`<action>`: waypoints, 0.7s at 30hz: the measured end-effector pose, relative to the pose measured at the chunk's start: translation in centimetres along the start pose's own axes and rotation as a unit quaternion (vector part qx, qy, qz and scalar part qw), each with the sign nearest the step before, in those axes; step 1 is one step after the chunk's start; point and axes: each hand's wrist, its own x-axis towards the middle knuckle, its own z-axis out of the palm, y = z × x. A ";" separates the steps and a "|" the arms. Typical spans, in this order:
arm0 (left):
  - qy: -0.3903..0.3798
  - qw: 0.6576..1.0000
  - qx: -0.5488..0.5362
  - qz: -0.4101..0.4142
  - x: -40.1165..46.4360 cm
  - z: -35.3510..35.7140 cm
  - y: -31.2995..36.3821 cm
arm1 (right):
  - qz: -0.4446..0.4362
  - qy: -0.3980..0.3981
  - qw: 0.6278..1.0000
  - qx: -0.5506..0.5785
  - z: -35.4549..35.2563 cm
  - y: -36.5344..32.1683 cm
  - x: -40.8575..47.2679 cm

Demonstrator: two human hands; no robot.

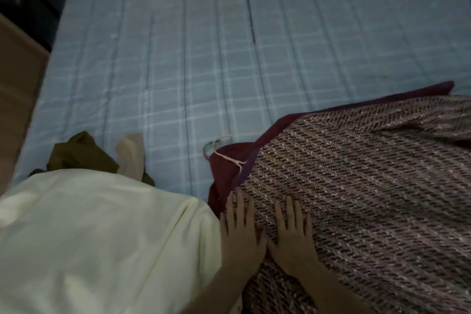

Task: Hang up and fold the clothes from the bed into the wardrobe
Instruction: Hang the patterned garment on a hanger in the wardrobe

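Here, hands: the left hand (240,232) and right hand (293,237) lie flat, fingers spread, side by side, holding nothing.
Cloth: the stripy cloth (369,199) lies under them, near right on the bed (178,58).
Hanger: a hanger (216,146) pokes out at its far left edge.

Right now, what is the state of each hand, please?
Left hand: open, flat on the woven garment, holding nothing.
Right hand: open, flat on the same garment, holding nothing.

Cut off, covered and dim

The woven garment (369,199) runs off the right and bottom edges; the cream cloth (102,242) runs off the left and bottom, covering most of the olive garment (81,153). The hanger (216,146) shows only its hook. The top-left corner is too dark to read.
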 end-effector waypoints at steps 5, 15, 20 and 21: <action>0.023 0.999 0.033 0.018 0.7 3.7 -1.6 | -0.002 0.048 0.999 -0.016 2.9 0.4 1.5; 0.138 0.987 0.058 0.054 1.4 5.3 -1.8 | -0.023 0.138 0.990 -0.028 4.6 1.0 2.1; 0.167 0.982 0.065 0.056 1.5 5.5 -1.9 | -0.021 0.151 0.988 -0.027 4.5 0.9 2.0; 0.165 0.983 0.065 0.055 1.4 5.5 -1.8 | -0.020 0.152 0.988 -0.028 4.5 0.9 1.9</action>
